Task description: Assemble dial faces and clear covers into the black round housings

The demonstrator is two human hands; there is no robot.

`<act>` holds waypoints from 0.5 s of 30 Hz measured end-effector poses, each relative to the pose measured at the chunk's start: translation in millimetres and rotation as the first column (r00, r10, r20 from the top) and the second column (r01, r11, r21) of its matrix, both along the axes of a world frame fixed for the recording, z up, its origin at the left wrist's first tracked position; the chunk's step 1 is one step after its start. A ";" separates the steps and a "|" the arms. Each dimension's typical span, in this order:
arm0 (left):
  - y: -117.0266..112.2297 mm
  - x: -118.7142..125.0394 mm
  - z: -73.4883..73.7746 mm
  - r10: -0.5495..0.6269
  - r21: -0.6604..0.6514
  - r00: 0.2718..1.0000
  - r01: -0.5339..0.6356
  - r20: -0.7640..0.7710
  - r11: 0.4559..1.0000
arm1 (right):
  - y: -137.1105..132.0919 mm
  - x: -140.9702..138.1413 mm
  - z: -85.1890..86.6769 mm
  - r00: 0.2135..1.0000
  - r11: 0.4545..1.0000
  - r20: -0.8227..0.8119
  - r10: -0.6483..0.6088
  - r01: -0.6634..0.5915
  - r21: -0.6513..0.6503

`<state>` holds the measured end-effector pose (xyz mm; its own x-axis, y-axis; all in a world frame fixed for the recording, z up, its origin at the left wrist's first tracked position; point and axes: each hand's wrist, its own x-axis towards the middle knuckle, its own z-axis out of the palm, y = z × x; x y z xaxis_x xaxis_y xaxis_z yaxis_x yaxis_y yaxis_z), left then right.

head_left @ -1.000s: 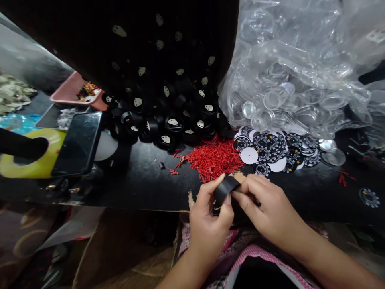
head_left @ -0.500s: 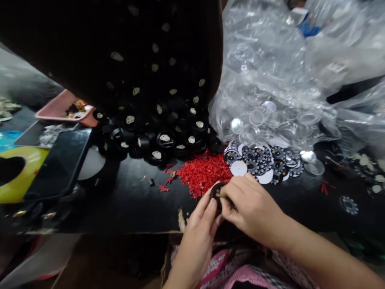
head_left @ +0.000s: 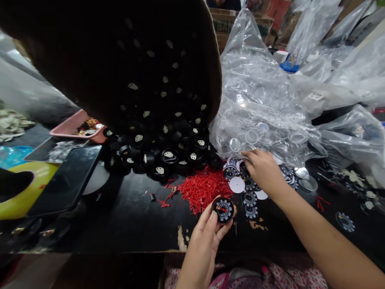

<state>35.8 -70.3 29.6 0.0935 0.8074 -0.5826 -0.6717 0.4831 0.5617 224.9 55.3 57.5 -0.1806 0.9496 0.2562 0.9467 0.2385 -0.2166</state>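
My left hand (head_left: 207,233) is closed round a small round gauge (head_left: 223,209), its black dial facing up with a red pointer on it. My right hand (head_left: 264,172) is over the pile of printed dial discs (head_left: 249,184), fingers stretched out with nothing visible in them. Its fingertips are close to the clear round covers (head_left: 252,137) spilling from a plastic bag (head_left: 255,76). Red pointers (head_left: 204,188) lie heaped just beyond the held gauge. Black gauge housings (head_left: 159,171) with pale plates inside are piled behind and left of them.
A dark, wide-mouthed sack (head_left: 135,52) leans over the housings. To the left are a phone (head_left: 64,180), a yellow tape roll (head_left: 42,176) and a pink tray (head_left: 70,123). A loose dial disc (head_left: 345,222) lies at the right. The table's front edge (head_left: 120,253) runs below.
My right hand has left the gauge and moved forward to the dial discs and clear covers. The gauge remains in my left hand, its face now showing. The view has tilted up somewhat.
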 end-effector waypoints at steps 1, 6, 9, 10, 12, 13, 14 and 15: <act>1.5 1.1 1.0 -0.012 0.004 1.000 0.012 0.028 1.000 | -5.6 -1.5 -0.7 0.999 1.000 -0.031 0.022 -0.022 0.020; 15.7 1.1 7.3 0.017 -0.050 0.981 -0.008 0.196 0.999 | -61.6 -28.4 -3.2 0.898 0.916 -0.186 0.399 -0.381 0.126; 20.7 -0.1 8.0 0.030 -0.061 0.979 -0.018 0.202 0.998 | -83.0 -40.7 -3.5 0.870 0.883 -0.158 0.467 -0.452 0.126; 20.4 -0.1 7.1 0.024 -0.042 0.984 -0.016 0.175 0.999 | -85.7 -42.2 -2.5 0.867 0.883 -0.173 0.468 -0.453 0.123; 16.9 0.6 4.2 -0.006 0.022 0.996 0.004 0.086 1.000 | -86.0 -42.9 1.4 0.862 0.902 -0.269 0.430 -0.421 0.092; 14.2 1.2 2.6 -0.027 0.071 0.999 0.025 0.024 0.997 | -84.3 -42.8 4.2 0.862 0.922 -0.335 0.381 -0.384 0.060; 11.1 1.7 1.3 -0.055 0.128 0.997 0.061 -0.053 0.990 | -82.1 -42.9 7.0 0.861 0.940 -0.398 0.317 -0.341 0.012; 7.9 2.2 0.5 -0.085 0.185 0.986 0.111 -0.145 0.976 | -79.7 -43.4 9.6 0.859 0.953 -0.446 0.251 -0.300 -0.042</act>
<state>37.9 -62.4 30.1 0.1088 0.8962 -0.4301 -0.5378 0.4169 0.7328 181.5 -24.4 67.1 -0.3341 0.9031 0.2699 0.6522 0.4282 -0.6255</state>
